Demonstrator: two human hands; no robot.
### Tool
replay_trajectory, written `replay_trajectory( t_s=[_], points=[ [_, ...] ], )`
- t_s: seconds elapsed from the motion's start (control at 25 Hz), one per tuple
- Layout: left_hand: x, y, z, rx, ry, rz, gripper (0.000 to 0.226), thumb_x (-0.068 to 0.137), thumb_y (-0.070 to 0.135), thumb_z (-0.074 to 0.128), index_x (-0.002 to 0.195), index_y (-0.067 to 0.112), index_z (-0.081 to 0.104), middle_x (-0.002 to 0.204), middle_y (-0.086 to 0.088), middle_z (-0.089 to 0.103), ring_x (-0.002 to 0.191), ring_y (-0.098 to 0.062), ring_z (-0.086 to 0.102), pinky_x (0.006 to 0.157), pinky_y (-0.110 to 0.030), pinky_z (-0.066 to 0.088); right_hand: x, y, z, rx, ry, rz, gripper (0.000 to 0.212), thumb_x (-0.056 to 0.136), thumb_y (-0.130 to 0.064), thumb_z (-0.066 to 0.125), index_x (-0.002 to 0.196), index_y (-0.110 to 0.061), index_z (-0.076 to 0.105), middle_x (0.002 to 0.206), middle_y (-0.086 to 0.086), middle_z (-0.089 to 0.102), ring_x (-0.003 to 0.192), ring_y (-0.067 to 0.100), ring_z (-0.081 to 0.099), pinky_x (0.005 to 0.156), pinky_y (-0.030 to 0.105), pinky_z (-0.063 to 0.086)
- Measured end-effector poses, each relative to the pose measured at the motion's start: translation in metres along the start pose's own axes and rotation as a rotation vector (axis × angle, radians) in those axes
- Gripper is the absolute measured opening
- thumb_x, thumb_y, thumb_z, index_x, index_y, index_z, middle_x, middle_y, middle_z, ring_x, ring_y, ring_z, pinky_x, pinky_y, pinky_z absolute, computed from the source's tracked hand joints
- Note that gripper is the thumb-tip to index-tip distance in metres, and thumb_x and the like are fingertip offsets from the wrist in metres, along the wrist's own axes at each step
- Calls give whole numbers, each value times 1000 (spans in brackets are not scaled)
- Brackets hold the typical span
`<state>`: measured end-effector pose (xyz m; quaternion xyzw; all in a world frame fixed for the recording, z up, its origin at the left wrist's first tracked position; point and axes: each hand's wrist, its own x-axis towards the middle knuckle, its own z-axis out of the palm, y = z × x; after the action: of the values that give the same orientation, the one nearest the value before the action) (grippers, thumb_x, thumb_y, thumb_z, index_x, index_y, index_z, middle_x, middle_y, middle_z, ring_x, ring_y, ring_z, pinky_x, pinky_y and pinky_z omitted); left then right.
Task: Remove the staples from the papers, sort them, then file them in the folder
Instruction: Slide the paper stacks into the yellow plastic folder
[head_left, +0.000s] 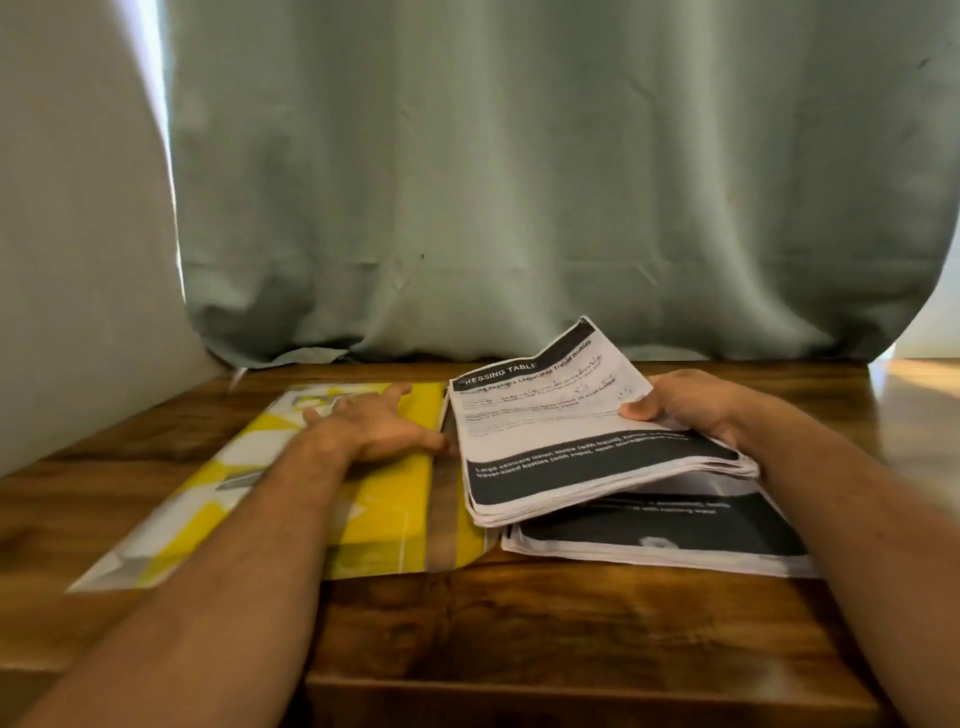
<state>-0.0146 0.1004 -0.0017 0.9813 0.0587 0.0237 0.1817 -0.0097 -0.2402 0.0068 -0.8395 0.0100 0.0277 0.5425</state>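
Note:
A yellow and white folder (384, 519) lies flat on the wooden table, left of centre. My left hand (374, 421) rests on it with fingers spread flat. My right hand (680, 405) grips the right edge of a thick stack of printed papers (566, 441), thumb on top, lifting it tilted above the table. The top sheet has black bands and a heading. Under the lifted stack, a second pile of papers (675, 535) lies flat on the table. No staples or staple remover show.
The wooden table (519, 623) has a raised front edge near me. A grey-green curtain (519, 182) hangs right behind the table. A pale wall (67, 260) closes off the left side.

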Motion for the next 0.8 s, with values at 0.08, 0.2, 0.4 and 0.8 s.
replay_trajectory(
  t_s=[0.08,0.2,0.4,0.8],
  points=[
    [0,-1,-2,-108,21,13,113,46,77,67,150,49,30,159,0,38,143,-29,37,118,-52,27,-1,-1,1,-10,-8,-3,24,83,-1,68,106,-8,73,100,8,76,91,28,73,91,37,54],
    [-1,3,-8,-272,75,49,79,68,52,74,141,38,48,145,-2,53,128,-25,51,106,-38,42,-1,-1,3,13,-37,6,25,85,1,66,108,-6,72,101,11,76,93,31,72,94,40,53],
    [-4,6,-12,-235,290,46,25,68,30,62,93,31,64,97,3,71,87,-22,67,84,-37,58,1,1,2,48,-68,11,30,85,4,63,115,-2,68,105,15,75,99,36,70,97,43,52],
    [-6,9,-30,-707,564,104,15,67,19,66,77,29,70,77,4,72,73,-20,68,73,-35,61,3,-6,8,120,-268,33,45,82,-6,64,127,-7,62,119,17,69,110,39,66,104,50,46]
  ],
)
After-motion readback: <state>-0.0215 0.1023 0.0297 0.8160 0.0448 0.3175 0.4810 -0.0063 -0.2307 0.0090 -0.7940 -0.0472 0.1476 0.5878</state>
